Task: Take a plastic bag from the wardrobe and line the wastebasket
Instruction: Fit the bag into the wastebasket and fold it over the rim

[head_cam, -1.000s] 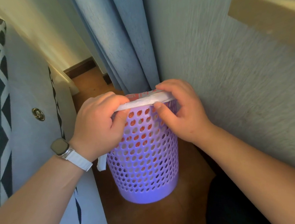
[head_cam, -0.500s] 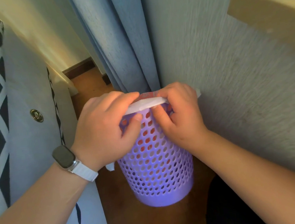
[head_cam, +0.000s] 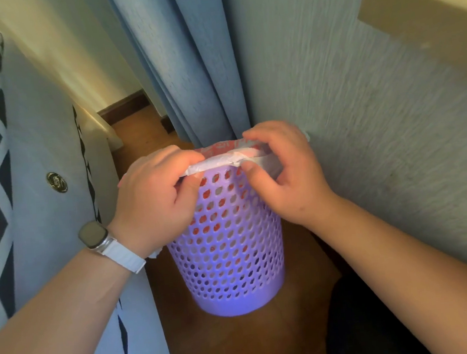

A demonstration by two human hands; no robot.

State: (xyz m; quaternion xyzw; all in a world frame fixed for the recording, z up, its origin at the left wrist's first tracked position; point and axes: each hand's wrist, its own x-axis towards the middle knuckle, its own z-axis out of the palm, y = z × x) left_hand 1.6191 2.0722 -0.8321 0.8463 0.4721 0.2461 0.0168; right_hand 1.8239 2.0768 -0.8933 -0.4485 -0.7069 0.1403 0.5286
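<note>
A purple perforated wastebasket (head_cam: 228, 259) stands on the wooden floor, tilted slightly toward me. A white plastic bag with red print (head_cam: 219, 158) lies inside it, and its edge is folded over the near rim. My left hand (head_cam: 157, 194) pinches the bag's edge at the rim's left side. My right hand (head_cam: 285, 172) pinches the same edge on the right, thumb pressed against the basket wall. Red print shows through the holes. The basket's inside is hidden behind my hands.
A grey sofa arm with black diamond trim (head_cam: 39, 193) stands close on the left. Blue curtains (head_cam: 189, 67) hang behind the basket, and a textured wall (head_cam: 362, 109) runs along the right. A wooden ledge (head_cam: 424, 13) juts out at the upper right.
The basket has shifted to the right, closer to the wall. Both hands stayed on the bag's edge and worked it along the near rim.
</note>
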